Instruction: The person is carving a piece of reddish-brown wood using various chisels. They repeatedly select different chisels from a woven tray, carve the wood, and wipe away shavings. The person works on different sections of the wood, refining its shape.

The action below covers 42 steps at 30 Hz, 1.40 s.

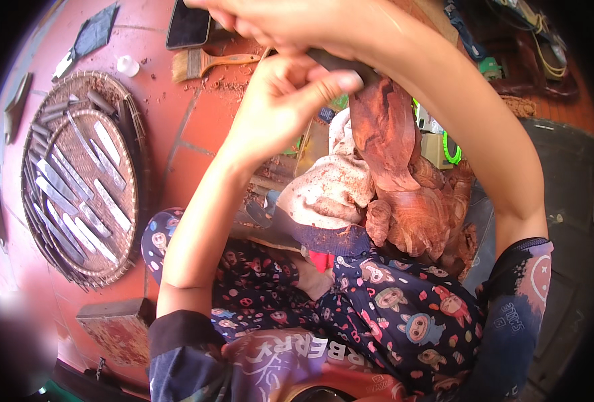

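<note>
My left hand [287, 97] is closed at the upper middle, its fingers curled and its thumb stretched to the right. My right hand [263, 23] reaches round from the right and lies just above the left one, fingers together and partly cut off by the top edge. A dark piece shows between the hands; its kind is hidden. Below them stands a reddish-brown wood carving [421, 214], with a tall rough part [383, 134] rising toward my hands. A dusty whitish cloth bundle [327, 191] with a dark band lies against its left side, above my lap.
To the left, a round woven basket [136, 221] holds many flat metal carving blades [56, 191]. A wide paintbrush [200, 63], a black phone [188, 27] and a small white bottle [127, 65] lie on the red tiles among wood shavings. A wooden block [116, 331] sits at lower left.
</note>
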{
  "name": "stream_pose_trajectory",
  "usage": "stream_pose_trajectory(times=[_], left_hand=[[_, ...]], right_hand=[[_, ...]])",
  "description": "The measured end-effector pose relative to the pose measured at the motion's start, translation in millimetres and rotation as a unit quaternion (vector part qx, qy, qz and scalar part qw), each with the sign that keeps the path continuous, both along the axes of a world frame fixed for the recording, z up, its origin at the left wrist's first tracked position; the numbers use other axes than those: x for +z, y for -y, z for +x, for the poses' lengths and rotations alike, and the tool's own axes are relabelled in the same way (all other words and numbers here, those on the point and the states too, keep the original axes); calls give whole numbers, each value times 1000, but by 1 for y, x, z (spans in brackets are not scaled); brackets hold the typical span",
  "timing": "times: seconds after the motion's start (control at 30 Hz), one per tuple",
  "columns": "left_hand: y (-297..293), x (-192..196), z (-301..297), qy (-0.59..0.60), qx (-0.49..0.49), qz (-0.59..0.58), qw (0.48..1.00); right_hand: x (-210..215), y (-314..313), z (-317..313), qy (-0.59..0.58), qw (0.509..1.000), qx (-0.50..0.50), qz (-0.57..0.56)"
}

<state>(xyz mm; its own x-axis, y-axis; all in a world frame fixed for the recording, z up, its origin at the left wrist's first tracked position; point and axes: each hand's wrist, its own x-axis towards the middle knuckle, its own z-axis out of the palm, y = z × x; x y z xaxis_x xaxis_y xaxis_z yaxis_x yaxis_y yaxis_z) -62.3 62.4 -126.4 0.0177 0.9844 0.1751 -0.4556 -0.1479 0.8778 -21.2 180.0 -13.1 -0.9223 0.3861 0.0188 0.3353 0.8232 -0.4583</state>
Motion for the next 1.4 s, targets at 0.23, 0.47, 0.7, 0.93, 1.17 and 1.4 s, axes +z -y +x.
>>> stream_pose_trajectory(times=[0.23, 0.47, 0.7, 0.93, 1.17, 1.4], left_hand=[[-16, -12, 4, 89, -4, -8, 996], [-19, -18, 5, 124, 5, 17, 992], [-9, 15, -9, -83, -70, -94, 990], [-6, 20, -6, -88, -30, -48, 994], [3, 43, -2, -228, 31, -67, 971], [6, 58, -4, -196, 44, -53, 978]], right_hand=[[-25, -8, -13, 32, 998, -52, 20], [-24, 9, -4, -18, 994, -96, -50], [-16, -7, 4, -83, 920, -197, -329], [-22, -10, 7, -66, 842, -211, -492], [-6, -1, 13, -52, 807, -188, -558], [-1, -4, 5, -67, 816, -150, -555]])
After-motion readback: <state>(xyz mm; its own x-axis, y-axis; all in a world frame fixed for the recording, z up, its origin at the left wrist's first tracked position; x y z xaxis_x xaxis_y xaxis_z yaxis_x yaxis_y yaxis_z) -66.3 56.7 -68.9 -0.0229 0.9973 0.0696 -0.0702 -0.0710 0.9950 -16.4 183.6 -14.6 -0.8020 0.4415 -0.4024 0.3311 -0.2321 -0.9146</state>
